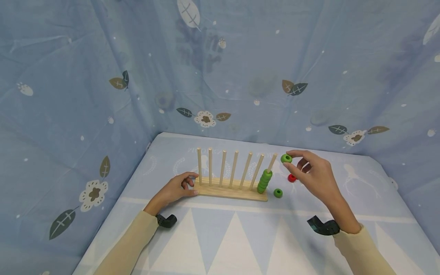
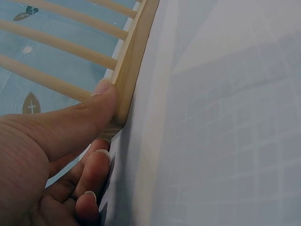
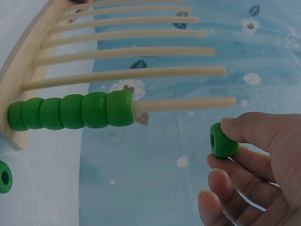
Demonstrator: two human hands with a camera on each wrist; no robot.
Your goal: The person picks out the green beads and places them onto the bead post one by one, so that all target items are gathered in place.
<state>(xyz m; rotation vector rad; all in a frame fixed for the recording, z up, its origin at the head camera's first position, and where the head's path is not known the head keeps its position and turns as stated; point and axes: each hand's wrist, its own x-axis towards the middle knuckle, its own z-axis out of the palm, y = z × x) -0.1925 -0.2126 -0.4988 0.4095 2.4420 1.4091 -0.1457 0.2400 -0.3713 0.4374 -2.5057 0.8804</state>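
A wooden peg rack [image 1: 220, 192] with a row of upright pegs stands on the table. Several green beads [image 1: 264, 181] are stacked on its rightmost peg, whose upper part is bare. My left hand [image 1: 178, 188] grips the rack's left end, thumb along the front edge in the left wrist view. Between thumb and fingertips my right hand [image 1: 314, 173] pinches a green bead [image 3: 224, 140], held up beside the top of that peg and apart from it. The bead's hole faces toward the peg tip in the right wrist view.
A loose green bead [image 1: 278, 193] lies on the table just right of the rack. Beyond it is a red bead [image 1: 291, 178], partly behind my right hand. Patterned blue cloth [image 1: 240, 76] rises at the back and left of the table.
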